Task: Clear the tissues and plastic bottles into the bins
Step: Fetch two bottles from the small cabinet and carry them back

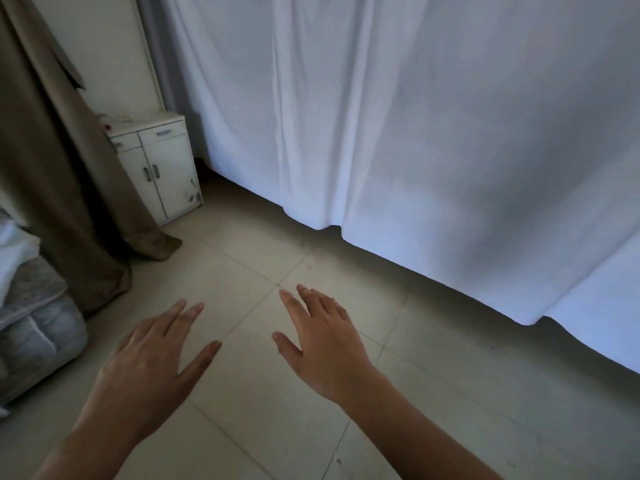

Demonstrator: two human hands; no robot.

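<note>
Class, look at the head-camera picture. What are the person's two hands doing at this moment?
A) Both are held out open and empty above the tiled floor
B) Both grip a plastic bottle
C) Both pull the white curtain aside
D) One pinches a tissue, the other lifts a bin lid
A: the left hand and right hand show spread, straight fingers holding nothing, over the pale tiled floor.

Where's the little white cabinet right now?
In the head view, the white cabinet stands at upper left, between the brown curtain and the white curtain.
</note>
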